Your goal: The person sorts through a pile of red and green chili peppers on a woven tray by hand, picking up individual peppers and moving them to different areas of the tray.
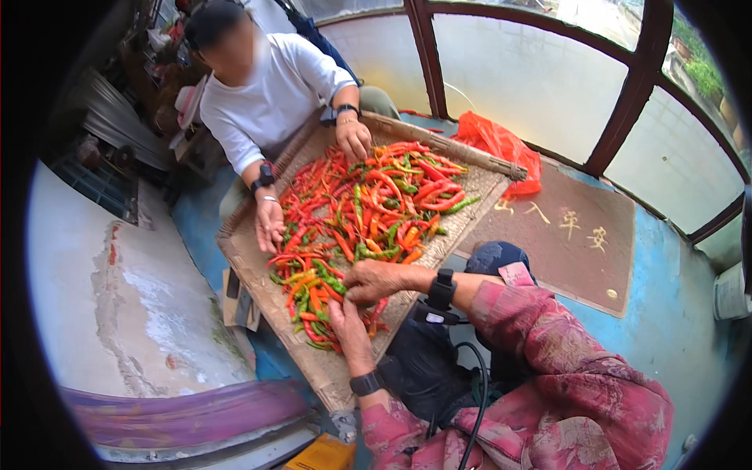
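Chili peppers (pixel 368 207) are lying spread on the woven tray (pixel 333 376). At the tray's near corner the right hand (pixel 374 280) is closing on some peppers — left hand (pixel 348 323) is lying flat beside. Gathering small bunches gently is seeming best — stems are breaking easily.

A blue painted floor (pixel 666 313) is seen at three o'clock, partly covered by a brown mat (pixel 564 235). Frosted window panes (pixel 533 78) in dark red frames (pixel 627 102) are set from twelve to two o'clock, admitting daylight. A worn whitish wall (pixel 117 298) is found at nine o'clock.
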Demonstrator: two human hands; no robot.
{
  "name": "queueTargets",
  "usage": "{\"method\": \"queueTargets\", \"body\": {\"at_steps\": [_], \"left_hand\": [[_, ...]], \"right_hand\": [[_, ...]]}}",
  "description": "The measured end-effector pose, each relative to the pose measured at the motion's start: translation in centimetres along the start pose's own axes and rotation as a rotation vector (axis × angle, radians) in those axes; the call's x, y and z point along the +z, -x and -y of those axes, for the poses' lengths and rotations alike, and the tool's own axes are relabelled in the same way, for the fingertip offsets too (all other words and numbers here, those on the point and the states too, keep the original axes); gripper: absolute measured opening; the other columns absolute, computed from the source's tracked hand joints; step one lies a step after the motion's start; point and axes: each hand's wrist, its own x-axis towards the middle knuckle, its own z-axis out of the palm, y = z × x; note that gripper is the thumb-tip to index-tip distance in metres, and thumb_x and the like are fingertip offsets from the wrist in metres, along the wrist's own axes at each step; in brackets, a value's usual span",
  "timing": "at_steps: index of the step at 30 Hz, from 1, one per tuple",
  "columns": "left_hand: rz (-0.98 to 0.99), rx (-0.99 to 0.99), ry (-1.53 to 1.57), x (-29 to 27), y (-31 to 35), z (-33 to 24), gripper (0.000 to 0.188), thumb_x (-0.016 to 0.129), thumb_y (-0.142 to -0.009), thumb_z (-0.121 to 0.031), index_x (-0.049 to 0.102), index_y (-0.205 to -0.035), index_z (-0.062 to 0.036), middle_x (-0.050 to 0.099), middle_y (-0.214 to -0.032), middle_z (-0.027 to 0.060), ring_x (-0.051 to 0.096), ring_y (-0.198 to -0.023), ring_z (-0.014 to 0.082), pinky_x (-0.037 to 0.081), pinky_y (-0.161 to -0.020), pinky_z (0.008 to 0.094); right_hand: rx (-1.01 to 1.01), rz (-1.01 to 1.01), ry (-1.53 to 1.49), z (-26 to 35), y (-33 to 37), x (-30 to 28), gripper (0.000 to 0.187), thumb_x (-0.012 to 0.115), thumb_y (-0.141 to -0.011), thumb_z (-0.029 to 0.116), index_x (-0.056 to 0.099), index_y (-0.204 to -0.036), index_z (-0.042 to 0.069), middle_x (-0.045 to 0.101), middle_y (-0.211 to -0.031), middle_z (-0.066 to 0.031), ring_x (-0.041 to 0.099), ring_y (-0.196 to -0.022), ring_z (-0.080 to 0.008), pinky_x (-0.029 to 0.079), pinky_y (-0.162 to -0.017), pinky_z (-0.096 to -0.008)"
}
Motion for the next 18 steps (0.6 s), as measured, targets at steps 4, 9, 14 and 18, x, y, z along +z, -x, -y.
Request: {"method": "queueTargets", "body": {"at_steps": [4,9,14,18], "left_hand": [[0.022,0.091,-0.086,1.1,-0.4,0.1,0.027,0.047,-0.094,-0.025,0.05,-0.111,-0.0035,0.056,-0.089,0.0016,0.052,-0.075,0.0072,0.043,-0.061,0.0225],[-0.087,0.026,0.057,-0.3,0.2,0.6,0.023,0.049,-0.094,-0.023,0.05,-0.109,-0.0066,0.058,-0.099,0.0052,0.055,-0.083,0.0094,0.043,-0.063,0.0221],[-0.075,-0.007,0.227,0.5,-0.2,1.6,0.021,0.047,-0.094,-0.018,0.048,-0.108,-0.0026,0.056,-0.097,0.006,0.056,-0.082,0.0125,0.047,-0.066,0.0252],[-0.124,0.073,0.416,-0.5,-1.5,1.8,0.021,0.051,-0.092,-0.016,0.048,-0.108,-0.0025,0.052,-0.096,0.0066,0.057,-0.083,0.0154,0.054,-0.074,0.0343]], "right_hand": [[0.016,-0.154,0.02,-0.1,0.1,-0.7,0.039,0.056,-0.082,0.034,0.058,-0.072,-0.004,0.056,-0.065,-0.0213,0.058,-0.061,-0.0344,0.044,-0.057,-0.0431],[0.141,-0.329,-0.11,1.7,-1.5,-1.4,0.036,0.05,-0.088,0.031,0.053,-0.081,-0.004,0.056,-0.069,-0.0239,0.058,-0.07,-0.039,0.044,-0.064,-0.0474],[0.392,-0.723,0.314,-1.2,-1.0,-7.4,0.039,0.053,-0.086,0.035,0.055,-0.087,-0.005,0.059,-0.075,-0.0273,0.061,-0.075,-0.0405,0.047,-0.069,-0.0481],[0.221,-0.805,0.567,0.3,-1.0,-7.3,0.037,0.056,-0.085,0.029,0.052,-0.103,-0.003,0.061,-0.073,-0.0213,0.06,-0.073,-0.0403,0.048,-0.063,-0.045]]}}
